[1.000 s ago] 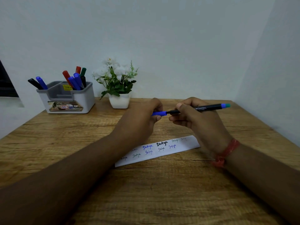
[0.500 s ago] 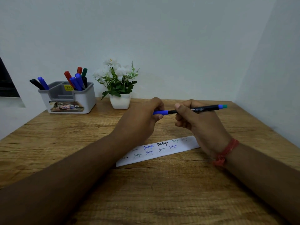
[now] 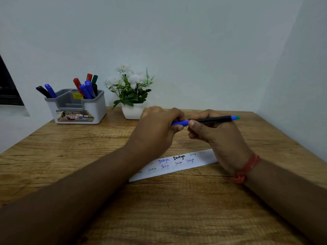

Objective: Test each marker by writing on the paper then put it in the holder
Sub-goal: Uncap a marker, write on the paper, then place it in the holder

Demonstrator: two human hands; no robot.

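From the head camera, a pen [image 3: 212, 119] lies level above the table [image 3: 177, 209], held between both hands. The left hand [image 3: 155, 131] curls its fingers round the blue cap [image 3: 179, 123] at the pen's left end; the right hand [image 3: 217, 135] pinches the black barrel just right of the cap, thumb on top. Whether the cap is seated or partly off is hard to tell. The paper [image 3: 177, 165] lies flat beneath and nearer than the hands, bearing written words. The holder [image 3: 77, 108], with markers in it, stands at the far left, a plant [image 3: 131, 96] just right of it. Bare wood stretches between the hands and the holder.
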